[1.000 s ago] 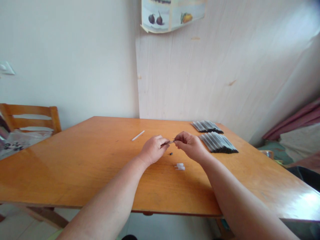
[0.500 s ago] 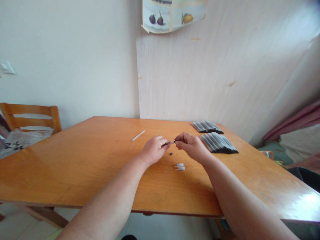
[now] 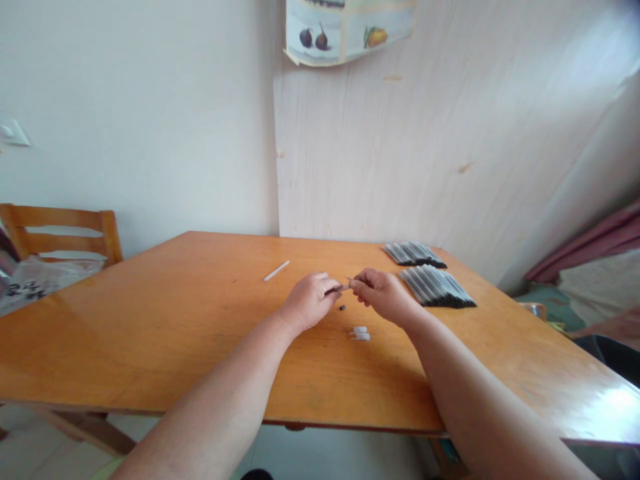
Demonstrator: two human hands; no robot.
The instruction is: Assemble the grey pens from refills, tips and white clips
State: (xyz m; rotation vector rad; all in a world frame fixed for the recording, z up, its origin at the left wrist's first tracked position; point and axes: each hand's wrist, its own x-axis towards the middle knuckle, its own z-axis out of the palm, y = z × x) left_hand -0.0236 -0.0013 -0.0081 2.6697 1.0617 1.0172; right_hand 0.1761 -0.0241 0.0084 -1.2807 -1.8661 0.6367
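My left hand (image 3: 311,301) is closed around a thin pale pen barrel (image 3: 344,289), most of it hidden by the fingers. Thumb and fingers of my right hand (image 3: 379,291) pinch the barrel's right end, where a small tip shows above the thumb. What else the right fingers cover cannot be made out. Just below the hands lies a small black plug (image 3: 343,308). Nearer to me, two short whitish pen caps (image 3: 360,337) rest side by side. A single white tube (image 3: 277,271) lies on the table to the left of my hands.
Two rows of clear pens with black ends lie at the right, a near row (image 3: 436,288) and a far row (image 3: 413,254). The wooden table (image 3: 165,320) meets the wall behind. A chair (image 3: 65,220) with a plastic bag (image 3: 55,275) stands at the left.
The right hand's fingers have shifted slightly on the barrel's end, and the thumb now covers the dark part seen there before. The left hand has barely moved. Items on the table lie as before.
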